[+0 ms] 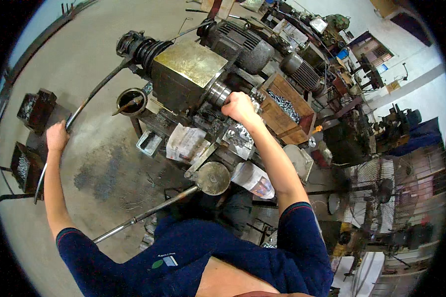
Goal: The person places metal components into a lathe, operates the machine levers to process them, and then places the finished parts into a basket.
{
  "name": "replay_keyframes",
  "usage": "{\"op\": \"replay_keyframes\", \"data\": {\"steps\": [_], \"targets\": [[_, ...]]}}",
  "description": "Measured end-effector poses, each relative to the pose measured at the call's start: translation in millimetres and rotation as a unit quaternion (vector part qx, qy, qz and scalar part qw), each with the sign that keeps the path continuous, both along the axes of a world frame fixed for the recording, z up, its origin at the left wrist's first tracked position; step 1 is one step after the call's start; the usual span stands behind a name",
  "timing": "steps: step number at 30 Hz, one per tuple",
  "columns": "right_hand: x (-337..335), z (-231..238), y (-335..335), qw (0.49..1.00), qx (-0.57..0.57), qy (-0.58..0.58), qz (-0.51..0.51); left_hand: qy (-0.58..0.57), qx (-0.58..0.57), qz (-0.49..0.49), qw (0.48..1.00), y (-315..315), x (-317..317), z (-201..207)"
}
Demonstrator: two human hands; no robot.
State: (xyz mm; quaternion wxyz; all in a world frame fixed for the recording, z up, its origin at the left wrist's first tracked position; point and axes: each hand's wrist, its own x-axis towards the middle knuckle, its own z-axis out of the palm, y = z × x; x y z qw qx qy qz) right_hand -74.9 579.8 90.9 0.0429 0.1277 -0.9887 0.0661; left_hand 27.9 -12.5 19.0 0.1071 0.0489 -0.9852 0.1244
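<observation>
My left hand [58, 136] is wrapped round a long curved metal lever [90, 100], which runs up to the dark, ribbed pulley end [148, 51] of a lathe-like machine. The machine's headstock [188, 63] is a box with a worn, yellowish top. From its right side sticks out a shiny round spindle nose [217, 92]. Against the face of this spindle my right hand [240, 107] is closed, fingers curled inward; whatever they hold is hidden. Below that hand lies a metal slide [239, 141] strewn with bright chips.
A wooden box [287, 110] of small metal parts stands right of the spindle. A pot with a brush [132, 101] sits left of the headstock. Nearer me are a round metal disc [213, 178] with a long bar, and a printed bag [253, 180]. A fan [376, 195] stands right.
</observation>
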Motion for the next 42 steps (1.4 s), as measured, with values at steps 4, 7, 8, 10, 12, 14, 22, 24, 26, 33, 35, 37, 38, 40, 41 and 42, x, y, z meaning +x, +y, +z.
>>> {"op": "replay_keyframes", "data": {"steps": [4,7,8,10,12,14,22,24,26,33,35,37,38,40,41,42], "targets": [[23,3,15,0.986,-0.011,0.12,0.113,0.015,0.154,0.077,0.985,44,-14,9],[70,33,32,0.967,-0.123,0.18,0.135,0.279,0.287,-0.129,0.907,87,-23,-20],[90,37,51,0.958,-0.153,0.206,0.13,0.336,0.381,-0.144,0.849,128,-24,-28],[128,44,77,0.96,-0.183,0.195,0.083,0.066,0.493,0.005,0.868,165,-31,-88],[155,34,103,0.965,-0.18,0.189,0.026,-0.185,0.46,0.048,0.867,171,-28,-175],[197,17,153,0.977,-0.132,0.16,-0.052,-0.152,0.336,-0.059,0.928,236,-30,-201],[325,-33,279,0.941,-0.081,0.073,-0.319,-0.228,-0.032,-0.184,0.956,223,-83,-187],[349,-51,321,0.907,-0.063,0.048,-0.413,-0.214,0.005,-0.175,0.961,220,-80,-171],[395,-76,367,0.874,0.075,0.041,-0.478,-0.161,0.1,-0.182,0.965,237,-70,-146],[450,-120,403,0.746,0.135,-0.138,-0.637,-0.309,0.296,-0.153,0.891,225,-8,-109],[471,-133,393,0.737,0.103,-0.142,-0.652,-0.351,0.409,-0.188,0.821,257,27,-63],[489,-135,347,0.783,0.12,-0.049,-0.609,-0.4,0.48,-0.194,0.756,287,71,-13],[496,-128,323,0.788,0.099,-0.083,-0.602,-0.435,0.504,-0.188,0.722,300,88,0],[520,-146,285,0.805,0.056,-0.066,-0.587,-0.455,0.497,-0.237,0.7,320,114,-1],[525,-147,262,0.811,0.023,-0.065,-0.581,-0.488,0.455,-0.203,0.716,345,123,25],[517,-139,238,0.81,-0.005,-0.079,-0.581,-0.442,0.422,-0.239,0.754,348,131,12]]}}
